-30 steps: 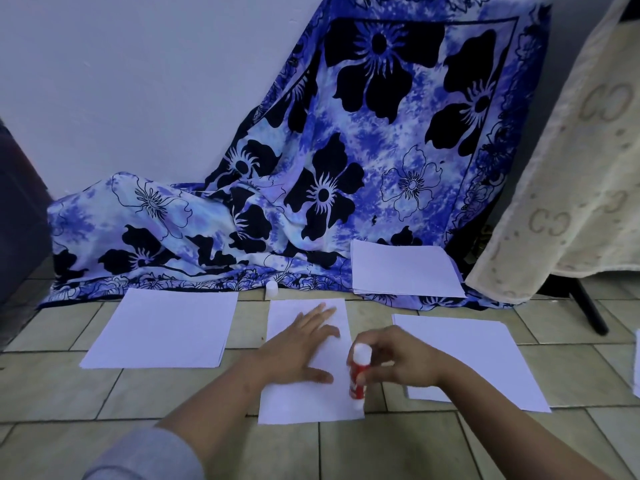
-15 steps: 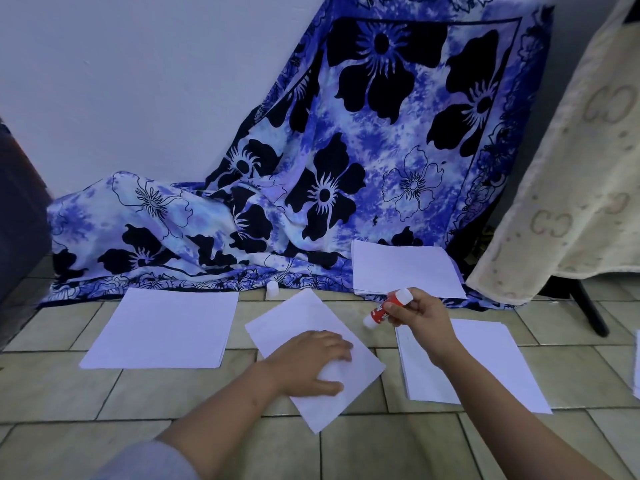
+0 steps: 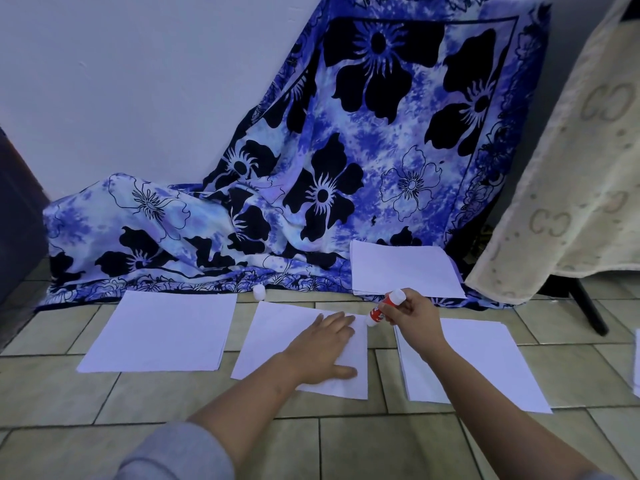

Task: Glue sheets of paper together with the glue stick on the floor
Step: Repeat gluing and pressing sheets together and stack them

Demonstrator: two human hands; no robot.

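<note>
The left hand [image 3: 320,351] lies flat, fingers spread, pressing the middle sheet [image 3: 277,336] onto the tiled floor [image 3: 346,445]. The right hand [image 3: 414,318] grips the glue stick [image 3: 386,306], tilted, tip at that sheet's far right corner. Paper stacks [image 3: 159,330] flank it with bare tile gaps between; beyond, the cap [image 3: 259,292], another stack [image 3: 403,268], draped floral cloth [image 3: 311,185].
</note>
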